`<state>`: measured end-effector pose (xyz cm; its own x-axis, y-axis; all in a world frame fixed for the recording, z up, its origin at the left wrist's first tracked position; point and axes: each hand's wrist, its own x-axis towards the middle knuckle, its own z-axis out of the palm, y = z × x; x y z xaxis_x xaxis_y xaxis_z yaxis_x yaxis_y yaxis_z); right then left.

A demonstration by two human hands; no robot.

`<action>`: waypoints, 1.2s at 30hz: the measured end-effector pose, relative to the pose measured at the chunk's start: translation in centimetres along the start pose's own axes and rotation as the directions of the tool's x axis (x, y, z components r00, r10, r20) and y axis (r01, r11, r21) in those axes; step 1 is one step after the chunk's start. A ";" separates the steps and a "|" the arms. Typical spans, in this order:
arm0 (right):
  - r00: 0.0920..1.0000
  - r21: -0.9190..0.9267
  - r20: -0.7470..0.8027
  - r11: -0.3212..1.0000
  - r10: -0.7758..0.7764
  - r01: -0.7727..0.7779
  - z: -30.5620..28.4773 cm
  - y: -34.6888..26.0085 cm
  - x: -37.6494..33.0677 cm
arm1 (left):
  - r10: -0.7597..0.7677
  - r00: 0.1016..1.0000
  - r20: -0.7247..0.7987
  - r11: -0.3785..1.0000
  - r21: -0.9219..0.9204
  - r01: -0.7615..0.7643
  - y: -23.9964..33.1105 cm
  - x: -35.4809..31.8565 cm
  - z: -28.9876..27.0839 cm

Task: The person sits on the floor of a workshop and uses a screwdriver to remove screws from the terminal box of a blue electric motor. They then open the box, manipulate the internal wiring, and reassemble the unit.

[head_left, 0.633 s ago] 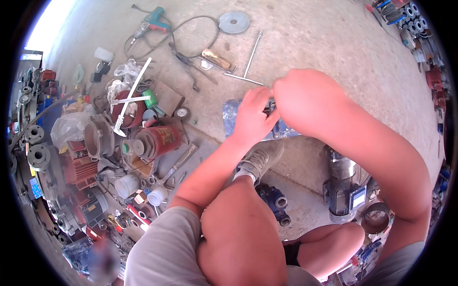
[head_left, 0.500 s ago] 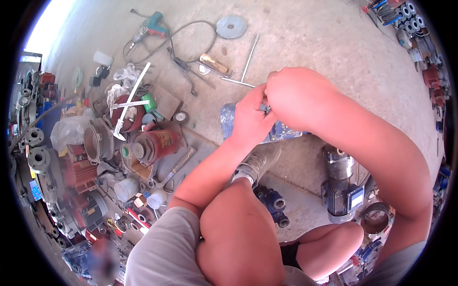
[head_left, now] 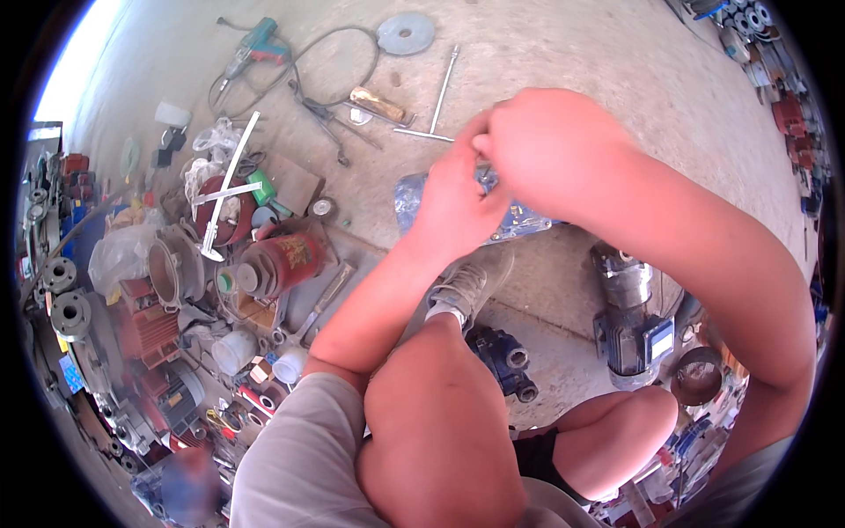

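My left hand (head_left: 465, 198) and my right hand (head_left: 554, 154) meet above a blue machine part (head_left: 528, 222) that looks wrapped in clear plastic. Both sets of fingers are curled, with the fingertips close together. Whatever they pinch is hidden behind my right hand and too small to name. Under my wrists lies the blue part, its middle covered by the hands. Just past them a T-handled metal tool (head_left: 444, 92) rests on the concrete floor, beside a wooden-handled tool (head_left: 378, 104).
A green power drill (head_left: 257, 44) with its cable and a grey disc (head_left: 406, 33) lie farther off. To the left, a caliper (head_left: 231, 185) tops a crowd of parts by a red cylinder (head_left: 283, 264). A dark motor (head_left: 629, 343) stands right of my shoe (head_left: 462, 290).
Both hands have risen slightly and their fingers have shifted, still close together over the blue part. The whole view has moved a little, so the floor tools appear farther left and higher.
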<state>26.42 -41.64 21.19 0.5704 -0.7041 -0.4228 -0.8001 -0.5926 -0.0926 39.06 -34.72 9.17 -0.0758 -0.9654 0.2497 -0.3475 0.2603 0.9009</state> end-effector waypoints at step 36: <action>0.962 0.091 -0.223 0.980 -0.155 0.179 0.8 3.3 -3.3 | -0.045 0.999 -0.012 0.993 0.113 0.046 0.3 0.5 3.3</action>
<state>21.80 -40.97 21.58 0.7147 -0.6728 -0.1915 -0.6984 -0.6711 -0.2487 35.87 -35.14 8.40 -0.0488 -0.9757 0.2134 -0.4535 0.2120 0.8657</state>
